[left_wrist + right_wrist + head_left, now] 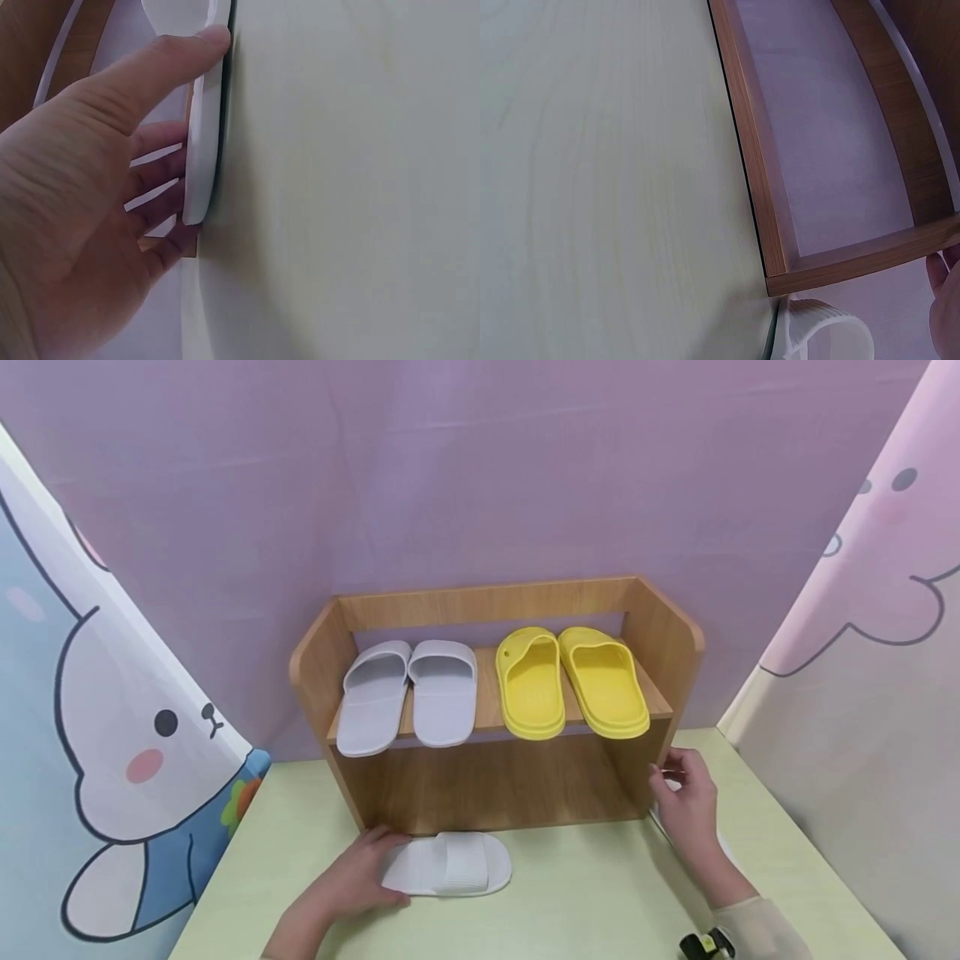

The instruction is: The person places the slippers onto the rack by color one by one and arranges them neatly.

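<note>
White ribbed-strap slipper [462,864] lies at six o'clock, left hand [356,875] gripping its heel; bent-fingered right hand [688,802] at four o'clock, beside brown wooden rack [487,605], hold unclear.

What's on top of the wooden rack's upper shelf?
Two pale grey slippers and two yellow clogs rest on the upper shelf; its surface directly beneath them is hidden.

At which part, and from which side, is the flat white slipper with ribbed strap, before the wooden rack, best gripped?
Probably by the bare heel end of this flat white slipper, coming from the left, thumb on the near edge, fingers on the far one: it lies sideways, heel pointing left, ribbed strap toward the right end.
</note>
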A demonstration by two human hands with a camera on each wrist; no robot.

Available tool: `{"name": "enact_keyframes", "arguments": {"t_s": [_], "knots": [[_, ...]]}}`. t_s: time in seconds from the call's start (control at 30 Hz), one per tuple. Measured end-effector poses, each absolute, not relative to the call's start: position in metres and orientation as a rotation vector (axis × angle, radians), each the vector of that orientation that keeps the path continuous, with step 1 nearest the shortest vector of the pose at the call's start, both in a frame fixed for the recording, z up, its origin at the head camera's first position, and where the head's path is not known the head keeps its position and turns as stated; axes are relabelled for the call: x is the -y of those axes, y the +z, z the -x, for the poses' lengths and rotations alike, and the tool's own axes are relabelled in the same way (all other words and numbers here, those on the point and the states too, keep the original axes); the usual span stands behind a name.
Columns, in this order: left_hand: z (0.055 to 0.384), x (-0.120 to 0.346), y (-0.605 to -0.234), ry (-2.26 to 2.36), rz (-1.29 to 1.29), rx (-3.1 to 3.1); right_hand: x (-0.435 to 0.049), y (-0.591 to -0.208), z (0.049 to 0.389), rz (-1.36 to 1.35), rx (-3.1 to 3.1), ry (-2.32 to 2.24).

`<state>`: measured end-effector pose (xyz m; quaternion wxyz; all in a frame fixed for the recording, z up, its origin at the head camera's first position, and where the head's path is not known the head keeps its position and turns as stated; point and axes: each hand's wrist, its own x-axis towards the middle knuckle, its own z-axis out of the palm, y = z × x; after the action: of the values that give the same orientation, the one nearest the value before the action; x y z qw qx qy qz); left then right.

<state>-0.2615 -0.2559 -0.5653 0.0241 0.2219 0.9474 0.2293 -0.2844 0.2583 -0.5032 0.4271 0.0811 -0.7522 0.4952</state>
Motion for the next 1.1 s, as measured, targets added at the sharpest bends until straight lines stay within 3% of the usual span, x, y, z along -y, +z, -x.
{"name": "enact_keyframes", "arguments": {"t_s": [1.1], "knots": [[0.2592, 0.2539, -0.565, 0.809, -0.825, -2.869, -0.2565, -0.4995, 0.2818, -0.192, 1.877, 1.261]]}}
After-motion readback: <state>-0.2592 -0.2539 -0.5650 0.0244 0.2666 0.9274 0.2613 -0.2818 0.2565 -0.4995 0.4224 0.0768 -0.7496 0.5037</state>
